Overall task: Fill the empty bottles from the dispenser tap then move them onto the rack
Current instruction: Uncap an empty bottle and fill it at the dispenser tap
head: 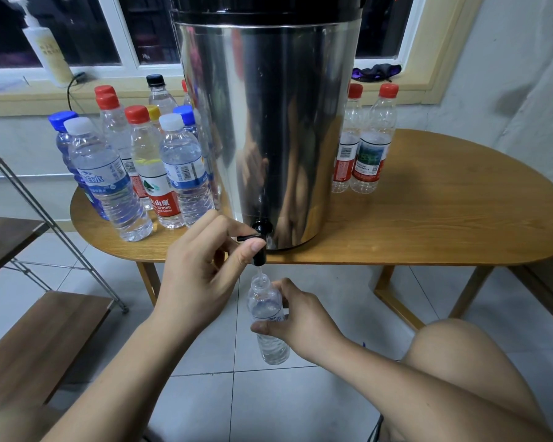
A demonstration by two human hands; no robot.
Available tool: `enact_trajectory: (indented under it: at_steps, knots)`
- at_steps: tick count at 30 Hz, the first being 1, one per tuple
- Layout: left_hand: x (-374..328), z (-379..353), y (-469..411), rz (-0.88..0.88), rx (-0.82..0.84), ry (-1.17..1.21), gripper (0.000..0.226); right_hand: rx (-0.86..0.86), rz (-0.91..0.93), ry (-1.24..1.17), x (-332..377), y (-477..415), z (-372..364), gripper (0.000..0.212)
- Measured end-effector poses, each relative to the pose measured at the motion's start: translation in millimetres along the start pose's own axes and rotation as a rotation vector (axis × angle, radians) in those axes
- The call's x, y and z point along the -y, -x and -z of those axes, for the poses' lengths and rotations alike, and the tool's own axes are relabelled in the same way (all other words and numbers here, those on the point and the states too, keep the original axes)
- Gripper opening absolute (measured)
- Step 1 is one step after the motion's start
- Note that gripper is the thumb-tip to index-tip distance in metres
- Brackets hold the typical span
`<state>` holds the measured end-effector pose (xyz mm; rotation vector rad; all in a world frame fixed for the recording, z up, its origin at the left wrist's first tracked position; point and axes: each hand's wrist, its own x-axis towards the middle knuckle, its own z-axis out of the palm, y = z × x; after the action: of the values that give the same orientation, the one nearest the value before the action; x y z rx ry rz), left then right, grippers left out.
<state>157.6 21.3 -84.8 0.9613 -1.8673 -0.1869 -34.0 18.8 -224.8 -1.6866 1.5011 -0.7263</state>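
Head view: filling an uncapped bottle [266,309] at the tap [260,250].

The right hand [302,325] grips the bottle around its middle, mouth just under the spout and below the table [444,224] edge; water runs in, level hard to read. The left hand [201,272] pinches the tap's lever. Left of the dispenser [265,122], whose top is cut off, stand filled capped bottles [141,167]; to its right, two red-capped bottles [364,148] look empty. The rack [32,339] is partly cropped.

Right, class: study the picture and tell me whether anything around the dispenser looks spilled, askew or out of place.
Nothing looks spilled or damaged. The right hand holds the uncapped bottle with its mouth just under the tap, which the left hand pinches. The capped bottles on the table all stand upright.
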Motion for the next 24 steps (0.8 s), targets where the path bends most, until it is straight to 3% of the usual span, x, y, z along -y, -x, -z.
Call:
enact_trajectory:
  at_steps: [24]
  knots:
    - [0.0, 0.4, 0.1, 0.003, -0.001, -0.001, 0.015, -0.001, 0.019, 0.011, 2.3, 1.3, 2.0, 0.060]
